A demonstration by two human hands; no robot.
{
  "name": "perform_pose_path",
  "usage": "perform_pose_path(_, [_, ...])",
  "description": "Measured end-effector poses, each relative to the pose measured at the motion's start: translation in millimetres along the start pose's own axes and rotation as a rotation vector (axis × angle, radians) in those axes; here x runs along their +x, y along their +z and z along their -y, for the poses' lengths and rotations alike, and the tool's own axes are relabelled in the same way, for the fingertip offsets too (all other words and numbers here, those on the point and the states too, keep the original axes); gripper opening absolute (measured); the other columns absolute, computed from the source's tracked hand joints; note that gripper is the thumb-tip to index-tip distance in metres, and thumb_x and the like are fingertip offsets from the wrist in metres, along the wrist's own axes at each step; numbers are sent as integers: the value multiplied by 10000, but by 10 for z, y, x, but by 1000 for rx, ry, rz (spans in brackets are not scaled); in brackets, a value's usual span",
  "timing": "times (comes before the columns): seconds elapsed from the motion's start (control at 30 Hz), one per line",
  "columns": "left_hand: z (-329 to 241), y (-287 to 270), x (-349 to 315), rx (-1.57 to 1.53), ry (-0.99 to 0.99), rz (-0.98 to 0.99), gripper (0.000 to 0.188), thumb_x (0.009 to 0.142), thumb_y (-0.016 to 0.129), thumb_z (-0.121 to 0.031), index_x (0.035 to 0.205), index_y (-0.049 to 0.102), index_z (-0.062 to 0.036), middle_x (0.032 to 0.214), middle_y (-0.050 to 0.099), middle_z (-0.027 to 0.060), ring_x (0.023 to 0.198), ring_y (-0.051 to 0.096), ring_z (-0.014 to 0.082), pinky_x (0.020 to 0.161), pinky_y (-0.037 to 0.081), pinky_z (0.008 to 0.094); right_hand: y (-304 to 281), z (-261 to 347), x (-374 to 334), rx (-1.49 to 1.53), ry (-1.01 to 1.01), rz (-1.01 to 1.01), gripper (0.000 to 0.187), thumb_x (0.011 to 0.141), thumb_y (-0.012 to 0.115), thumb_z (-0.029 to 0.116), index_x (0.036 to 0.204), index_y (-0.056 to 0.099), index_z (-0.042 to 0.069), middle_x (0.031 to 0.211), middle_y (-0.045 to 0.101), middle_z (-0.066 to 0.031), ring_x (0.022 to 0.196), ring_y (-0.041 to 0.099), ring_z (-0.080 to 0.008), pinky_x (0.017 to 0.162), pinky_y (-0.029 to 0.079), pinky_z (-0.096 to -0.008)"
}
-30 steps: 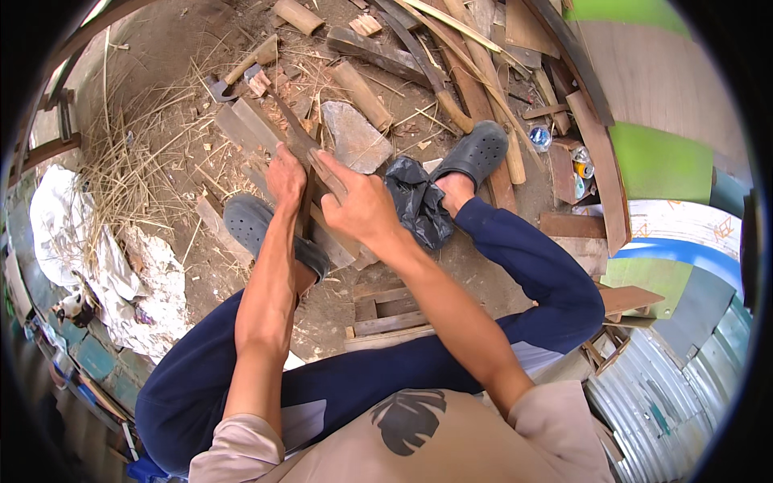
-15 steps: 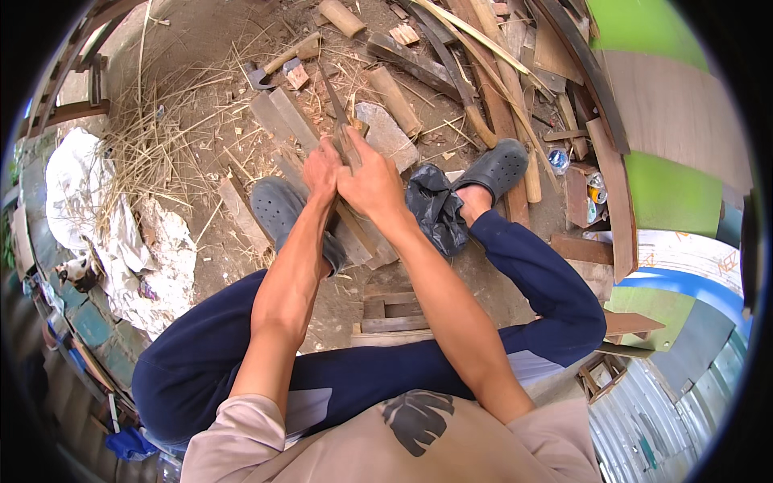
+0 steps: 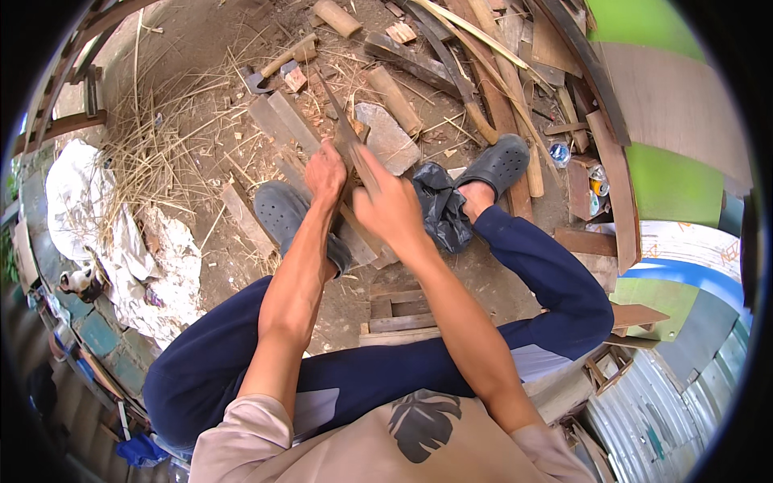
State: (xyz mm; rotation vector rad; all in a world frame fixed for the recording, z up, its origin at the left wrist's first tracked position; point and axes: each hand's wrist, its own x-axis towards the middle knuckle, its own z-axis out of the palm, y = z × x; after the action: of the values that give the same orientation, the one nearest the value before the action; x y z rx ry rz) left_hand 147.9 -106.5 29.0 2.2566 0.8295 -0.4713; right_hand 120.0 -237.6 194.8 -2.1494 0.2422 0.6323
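Observation:
My right hand [image 3: 392, 205] is closed round the handle of a long narrow knife [image 3: 345, 123]. Its dark blade slants up and to the left, away from me, and is smeared by motion close to the hand. Just left of it, my left hand [image 3: 325, 172] is curled into a closed grip; whatever lies inside those fingers is hidden. Beneath both hands are wooden boards [image 3: 291, 119] on the ground between my feet. A flat grey stone [image 3: 386, 138] lies beyond my right hand, and a crumpled black plastic bag [image 3: 443, 211] sits by my right shoe.
A hatchet [image 3: 282, 63] with a wooden handle lies at the far side. A curved machete [image 3: 459, 80], a short log [image 3: 394, 100] and long poles [image 3: 515, 101] are to the right. Dry straw and a white sheet [image 3: 80, 197] spread to the left. Grey clogs [image 3: 283, 216] are on my feet.
My right hand has drawn back toward me and to the right with the knife, opening a gap from my left hand. My left hand has barely moved.

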Motion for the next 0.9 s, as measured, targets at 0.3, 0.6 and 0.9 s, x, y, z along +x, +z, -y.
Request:
perform_pose_path(0.3, [7, -41, 24, 5, -56, -32, 751, 1006, 248, -490, 924, 703, 101, 953, 652, 368, 973, 623, 534, 903, 455, 557, 9, -408, -716, 137, -341, -169, 699, 760, 549, 78, 1453, 484, 133, 1139, 661, -284, 856, 691, -434, 752, 576, -460])
perform_pose_path(0.6, [76, -95, 58, 6, -52, -48, 736, 996, 262, -522, 987, 708, 62, 981, 653, 360, 1001, 617, 525, 907, 458, 543, -269, -430, -1361, 198, -199, -99, 704, 755, 561, 99, 1452, 493, 176, 1138, 670, -261, 863, 694, -416, 753, 573, -472])
perform_pose_path(0.9, [-10, -34, -8, 3, -1, 44, 729, 1005, 241, -486, 978, 708, 72, 967, 654, 364, 976, 632, 520, 912, 457, 553, 202, -322, 173, 30, -218, -137, 626, 790, 553, 95, 1414, 510, 109, 1039, 669, -273, 847, 654, -460, 709, 551, -462])
